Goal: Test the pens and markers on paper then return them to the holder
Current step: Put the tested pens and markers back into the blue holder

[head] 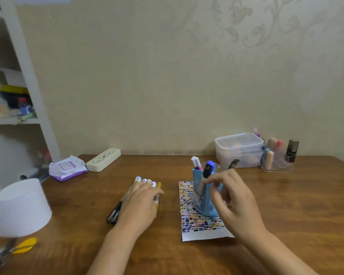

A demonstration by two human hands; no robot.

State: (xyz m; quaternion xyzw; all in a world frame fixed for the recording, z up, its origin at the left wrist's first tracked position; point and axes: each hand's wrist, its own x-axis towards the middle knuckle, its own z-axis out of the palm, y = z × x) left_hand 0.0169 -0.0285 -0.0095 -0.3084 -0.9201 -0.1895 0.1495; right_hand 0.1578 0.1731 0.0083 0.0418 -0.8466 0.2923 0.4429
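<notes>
Right hand point(234, 201) fingers pinch marker point(207, 171) over holder point(204, 195); left hand point(141, 203) flat on pens point(147, 180).

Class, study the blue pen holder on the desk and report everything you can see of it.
The blue pen holder looks like soft, glossy plastic with a pale printed pattern. It stands upright on the paper sheet covered in coloured test swatches, right of centre on the wooden desk. Two white-capped pens and a black marker with a blue cap stick out of its top. The right hand is in front of it at the marker; actual contact is unclear.
</notes>
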